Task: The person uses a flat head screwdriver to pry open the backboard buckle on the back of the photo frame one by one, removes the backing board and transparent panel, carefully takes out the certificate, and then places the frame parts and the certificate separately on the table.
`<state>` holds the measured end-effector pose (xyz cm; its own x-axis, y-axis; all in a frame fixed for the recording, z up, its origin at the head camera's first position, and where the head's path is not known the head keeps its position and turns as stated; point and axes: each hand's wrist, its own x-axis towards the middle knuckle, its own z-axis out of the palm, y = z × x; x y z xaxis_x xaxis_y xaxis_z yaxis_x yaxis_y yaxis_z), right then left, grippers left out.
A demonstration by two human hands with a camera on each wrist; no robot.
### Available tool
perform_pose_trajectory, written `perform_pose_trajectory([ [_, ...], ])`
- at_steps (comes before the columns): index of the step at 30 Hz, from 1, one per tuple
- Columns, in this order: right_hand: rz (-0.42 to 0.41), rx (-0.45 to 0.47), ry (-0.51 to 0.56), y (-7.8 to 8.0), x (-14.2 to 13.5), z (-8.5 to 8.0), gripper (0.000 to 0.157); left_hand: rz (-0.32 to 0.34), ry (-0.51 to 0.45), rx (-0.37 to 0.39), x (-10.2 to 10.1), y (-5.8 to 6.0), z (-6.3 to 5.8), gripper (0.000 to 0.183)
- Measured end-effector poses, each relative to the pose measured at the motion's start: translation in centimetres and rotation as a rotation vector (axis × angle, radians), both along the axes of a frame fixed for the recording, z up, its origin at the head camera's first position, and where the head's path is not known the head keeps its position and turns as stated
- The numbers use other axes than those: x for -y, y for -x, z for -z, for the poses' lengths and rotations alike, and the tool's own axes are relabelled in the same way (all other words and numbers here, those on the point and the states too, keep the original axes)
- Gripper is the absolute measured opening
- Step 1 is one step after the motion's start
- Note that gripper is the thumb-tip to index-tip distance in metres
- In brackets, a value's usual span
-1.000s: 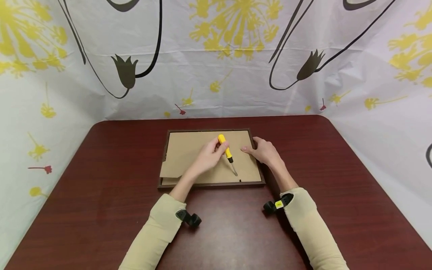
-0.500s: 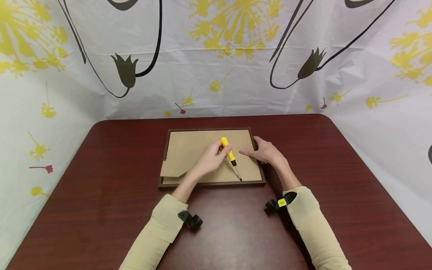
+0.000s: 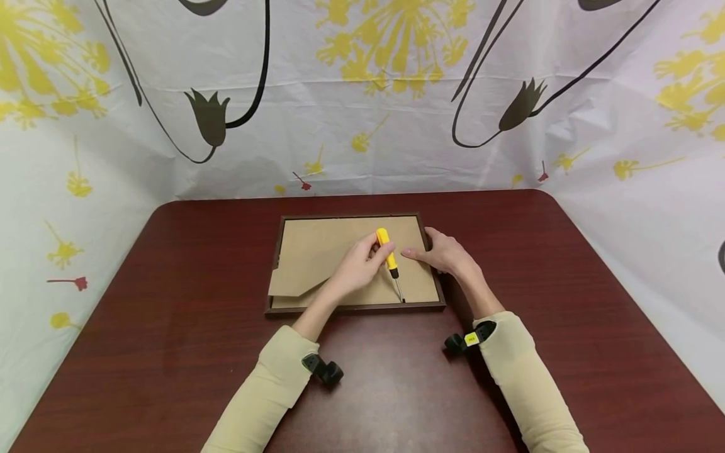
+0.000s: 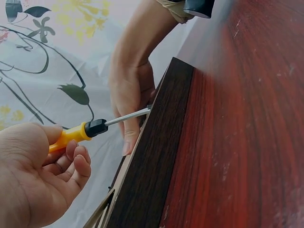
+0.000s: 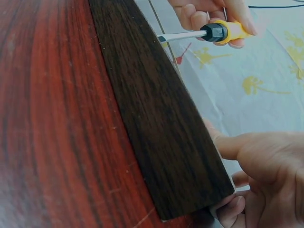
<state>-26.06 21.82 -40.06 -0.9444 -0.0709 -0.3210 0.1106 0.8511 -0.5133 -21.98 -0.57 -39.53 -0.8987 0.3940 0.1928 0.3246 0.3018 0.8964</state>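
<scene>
My left hand (image 3: 358,267) grips a yellow-handled flathead screwdriver (image 3: 387,251), its shaft slanting down. In the left wrist view, the screwdriver's tip (image 4: 148,109) is at the inner edge of a dark wooden picture frame (image 4: 156,137), by a small black tab (image 3: 403,301). The frame lies back side up, with brown backing board (image 3: 308,245) inside. My right hand (image 3: 447,253) holds the frame's right side, thumb over the backing and fingers around the outer edge. In the right wrist view, those fingers are partly hidden behind the frame's corner.
Near the frame's left front corner, a loose cardboard flap (image 3: 289,288) stands slightly raised from the backing. The frame rests on a dark red wooden table (image 3: 187,340). Behind it hangs a white curtain (image 3: 362,170) with flower prints.
My left hand has moved a little right and the screwdriver's tip has come nearer, from over the backing to the black tab at the near edge. My right hand has barely moved.
</scene>
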Motion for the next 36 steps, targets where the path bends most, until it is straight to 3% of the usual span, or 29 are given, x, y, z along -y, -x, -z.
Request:
perform_pose_trajectory([
  [11, -0.005, -0.001, 0.001, 0.06, -0.06, 0.05, 0.106, 0.01, 0.003, -0.03, -0.21, 0.0, 0.25, 0.025],
  [17, -0.012, -0.007, -0.01, 0.06, -0.05, 0.09, 0.105, 0.019, 0.009, -0.016, -0.04, -0.21, -0.09, 0.025],
  [36, -0.014, -0.005, -0.011, 0.26, -0.05, 0.22, 0.103, 0.024, 0.034, -0.068, -0.17, -0.53, -0.48, 0.024],
])
